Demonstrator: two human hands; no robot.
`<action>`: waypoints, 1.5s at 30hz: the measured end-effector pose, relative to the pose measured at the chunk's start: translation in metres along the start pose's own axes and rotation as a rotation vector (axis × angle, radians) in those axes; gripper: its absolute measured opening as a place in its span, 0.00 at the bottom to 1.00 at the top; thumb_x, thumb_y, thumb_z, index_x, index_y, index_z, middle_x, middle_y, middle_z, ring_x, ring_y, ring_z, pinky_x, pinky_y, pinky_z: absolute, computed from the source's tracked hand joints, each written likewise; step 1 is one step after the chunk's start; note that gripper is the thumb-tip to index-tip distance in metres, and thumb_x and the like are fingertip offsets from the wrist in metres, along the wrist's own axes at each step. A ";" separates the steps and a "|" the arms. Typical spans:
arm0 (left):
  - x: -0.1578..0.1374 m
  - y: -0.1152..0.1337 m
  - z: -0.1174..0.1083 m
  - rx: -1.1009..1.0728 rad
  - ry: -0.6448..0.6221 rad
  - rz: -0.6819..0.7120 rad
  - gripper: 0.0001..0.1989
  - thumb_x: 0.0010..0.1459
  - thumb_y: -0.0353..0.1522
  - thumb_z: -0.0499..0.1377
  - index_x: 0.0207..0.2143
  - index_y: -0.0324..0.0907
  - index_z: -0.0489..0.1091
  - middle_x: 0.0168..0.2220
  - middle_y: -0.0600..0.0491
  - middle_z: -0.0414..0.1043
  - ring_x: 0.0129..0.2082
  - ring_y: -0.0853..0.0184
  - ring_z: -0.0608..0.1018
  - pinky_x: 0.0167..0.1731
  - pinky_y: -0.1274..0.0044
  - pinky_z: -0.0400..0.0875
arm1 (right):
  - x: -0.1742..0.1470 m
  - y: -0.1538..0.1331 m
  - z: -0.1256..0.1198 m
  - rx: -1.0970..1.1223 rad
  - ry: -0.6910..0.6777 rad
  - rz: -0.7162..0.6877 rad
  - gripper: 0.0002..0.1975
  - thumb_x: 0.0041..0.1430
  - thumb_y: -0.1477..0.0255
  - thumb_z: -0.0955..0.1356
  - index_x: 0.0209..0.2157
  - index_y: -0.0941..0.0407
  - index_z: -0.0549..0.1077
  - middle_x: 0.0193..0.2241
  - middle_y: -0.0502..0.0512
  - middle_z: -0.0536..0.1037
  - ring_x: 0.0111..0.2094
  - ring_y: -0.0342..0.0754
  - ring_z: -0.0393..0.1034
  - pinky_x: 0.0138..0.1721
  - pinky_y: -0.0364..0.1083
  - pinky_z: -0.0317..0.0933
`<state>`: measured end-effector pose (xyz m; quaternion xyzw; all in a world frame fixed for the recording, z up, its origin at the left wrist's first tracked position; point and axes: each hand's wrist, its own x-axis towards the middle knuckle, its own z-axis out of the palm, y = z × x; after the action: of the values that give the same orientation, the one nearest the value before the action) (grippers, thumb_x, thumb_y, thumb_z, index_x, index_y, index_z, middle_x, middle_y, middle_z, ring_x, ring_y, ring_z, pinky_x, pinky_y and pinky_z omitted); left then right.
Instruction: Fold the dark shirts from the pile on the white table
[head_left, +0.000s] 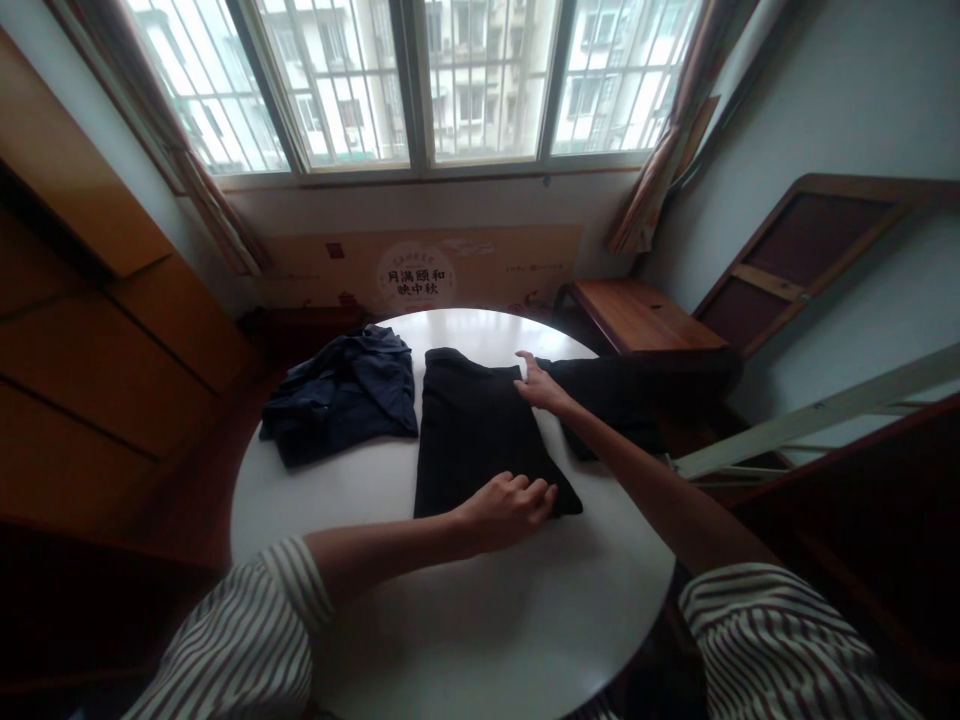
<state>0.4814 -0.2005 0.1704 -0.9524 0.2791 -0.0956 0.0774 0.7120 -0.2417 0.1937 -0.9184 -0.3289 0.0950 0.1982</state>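
Note:
A black folded garment [476, 430] lies flat on the round white table [480, 610], its narrower end toward the window. My left hand [511, 508] is closed at its near edge, close to the right corner, with the fingers curled over the cloth. At the far right corner is my right hand [544, 388], its thumb against the cloth and its index finger stretched out past the edge. The remaining fingers of my right hand are hidden. Left of the garment sits a loosely bunched dark navy garment [349, 395]. Behind my right forearm lies another black garment [600, 400], partly covered.
Beyond the table are a barred window [412, 90] and a printed banner [416, 270] on the wall. A wooden side table [645, 315] stands at the far right, next to a leaning wooden panel [802, 250]. Wooden cabinets [90, 350] line the left side.

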 end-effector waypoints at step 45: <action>-0.022 -0.247 0.036 -0.360 -0.188 -0.131 0.21 0.71 0.32 0.45 0.61 0.35 0.64 0.64 0.45 0.62 0.67 0.64 0.59 0.66 0.71 0.51 | -0.065 -0.064 0.034 -0.119 -0.179 -0.948 0.25 0.68 0.57 0.62 0.63 0.51 0.65 0.65 0.59 0.63 0.65 0.57 0.55 0.64 0.61 0.48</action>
<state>0.5989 0.0199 0.1824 -0.9716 0.2208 0.0402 -0.0748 0.6159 -0.2278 0.1926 -0.6654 -0.7318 0.0540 0.1375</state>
